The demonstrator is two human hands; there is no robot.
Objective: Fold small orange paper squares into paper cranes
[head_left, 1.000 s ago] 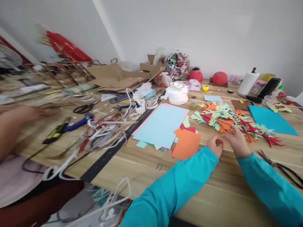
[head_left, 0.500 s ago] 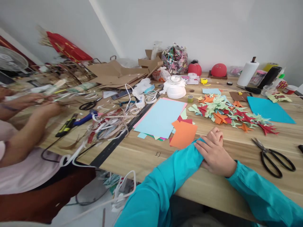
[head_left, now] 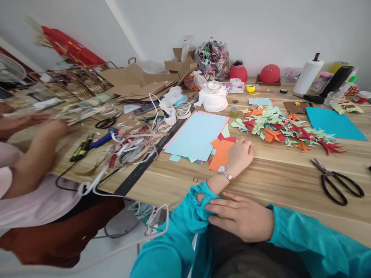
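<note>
At nr edge of worktop [head_left: 285, 179], R hand [head_left: 243, 218] lies across bunched teal L sleeve [head_left: 194, 206], can't tell if gripping; L hand [head_left: 239, 155], loosely clenched, nr orange paper [head_left: 218, 155].

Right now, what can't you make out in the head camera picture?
All in the head view:
- Watch: time; dial too small.
- Left hand: palm, hidden by the hand's back.
- Co-worker's near hand: anything held; blurred.
- Black object: cut off at right edge.
- Pale blue paper: mostly hides sheets beneath.
</note>
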